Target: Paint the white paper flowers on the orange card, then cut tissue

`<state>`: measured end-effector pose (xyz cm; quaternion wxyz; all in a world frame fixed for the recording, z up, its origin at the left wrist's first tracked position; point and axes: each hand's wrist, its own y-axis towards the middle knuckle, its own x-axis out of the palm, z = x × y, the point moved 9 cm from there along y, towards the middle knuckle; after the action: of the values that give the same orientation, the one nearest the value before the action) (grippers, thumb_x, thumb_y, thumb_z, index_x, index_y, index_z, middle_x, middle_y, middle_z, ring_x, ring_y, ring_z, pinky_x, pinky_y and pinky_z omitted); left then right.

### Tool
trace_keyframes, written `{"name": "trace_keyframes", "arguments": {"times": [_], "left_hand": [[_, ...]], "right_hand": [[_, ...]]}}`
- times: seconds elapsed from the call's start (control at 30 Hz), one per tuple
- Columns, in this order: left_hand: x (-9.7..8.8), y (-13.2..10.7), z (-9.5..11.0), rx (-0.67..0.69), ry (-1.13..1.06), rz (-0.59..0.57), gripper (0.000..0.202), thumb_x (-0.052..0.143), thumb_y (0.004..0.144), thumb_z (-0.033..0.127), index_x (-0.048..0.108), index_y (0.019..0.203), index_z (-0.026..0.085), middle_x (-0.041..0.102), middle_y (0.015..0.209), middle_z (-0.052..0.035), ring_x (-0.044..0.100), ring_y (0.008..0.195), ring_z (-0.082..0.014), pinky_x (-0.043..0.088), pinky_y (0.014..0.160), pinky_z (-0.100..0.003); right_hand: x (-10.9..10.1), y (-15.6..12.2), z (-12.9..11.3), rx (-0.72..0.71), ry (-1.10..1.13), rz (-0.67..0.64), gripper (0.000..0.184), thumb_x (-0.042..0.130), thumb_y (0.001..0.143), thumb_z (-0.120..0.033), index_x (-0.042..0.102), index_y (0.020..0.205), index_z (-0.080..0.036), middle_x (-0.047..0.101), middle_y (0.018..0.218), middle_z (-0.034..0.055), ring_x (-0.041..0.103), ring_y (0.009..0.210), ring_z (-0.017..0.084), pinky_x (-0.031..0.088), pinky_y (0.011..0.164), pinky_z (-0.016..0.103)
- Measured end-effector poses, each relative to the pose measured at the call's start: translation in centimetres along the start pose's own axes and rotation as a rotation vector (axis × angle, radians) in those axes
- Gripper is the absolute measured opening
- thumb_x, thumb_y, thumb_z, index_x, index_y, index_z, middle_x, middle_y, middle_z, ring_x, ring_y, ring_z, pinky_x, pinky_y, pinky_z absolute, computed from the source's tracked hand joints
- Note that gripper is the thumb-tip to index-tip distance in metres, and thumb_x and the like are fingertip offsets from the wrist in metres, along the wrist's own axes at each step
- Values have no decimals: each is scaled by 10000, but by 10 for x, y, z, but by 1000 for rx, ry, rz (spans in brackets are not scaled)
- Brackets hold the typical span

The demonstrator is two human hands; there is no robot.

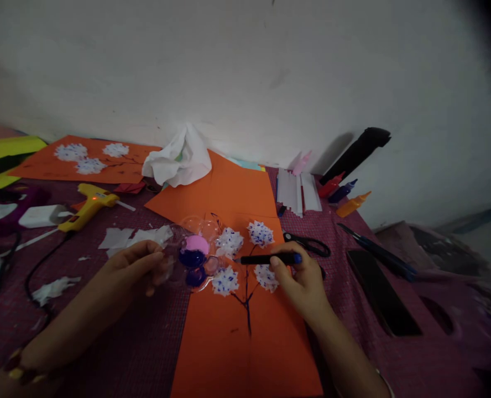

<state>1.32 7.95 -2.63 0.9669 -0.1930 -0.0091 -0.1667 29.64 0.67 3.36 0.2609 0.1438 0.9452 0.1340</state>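
My left hand [140, 268] is closed, thumb and fingers pinching the left edge of a clear round-welled paint palette [212, 265]. Pink, dark blue and purple paint lie in its wells. In my right hand [301, 279] is a black marker pen [256, 259] with a blue end, held level, its tip pointing left near the palette. Beneath it lies an orange sheet [245, 359] bearing a dark drawn stem with branches. Several white paper blossoms [225, 280] with blue specks sit around the branches. My left fingertips partly hide the palette's edge.
At left are a yellow glue gun [88, 207] with a cord and torn white paper [125, 239]. Crumpled tissue [179, 157] stands behind. On the right lie scissors [307, 243], a phone [382, 293], a blue cutter [380, 254] and paint bottles [353, 204].
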Motion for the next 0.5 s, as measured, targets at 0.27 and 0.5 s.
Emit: {"name": "trace_keyframes", "arguments": {"times": [0.27, 0.5], "left_hand": [[-2, -2, -1, 3, -9, 10, 238, 673, 787, 369, 519, 707, 207, 534, 579, 57, 433, 504, -87, 362, 440, -188], [2, -2, 4, 13, 14, 10, 242, 684, 768, 374, 530, 687, 206, 527, 583, 55, 422, 503, -87, 356, 425, -182]], "right_hand": [[1, 2, -2, -23, -56, -18, 57, 550, 854, -187, 571, 850, -240, 594, 675, -48, 551, 581, 115, 423, 525, 209], [-4, 5, -9, -36, -72, -3, 94, 531, 814, -152, 557, 775, -233, 570, 635, -51, 531, 543, 110, 406, 503, 207]]}}
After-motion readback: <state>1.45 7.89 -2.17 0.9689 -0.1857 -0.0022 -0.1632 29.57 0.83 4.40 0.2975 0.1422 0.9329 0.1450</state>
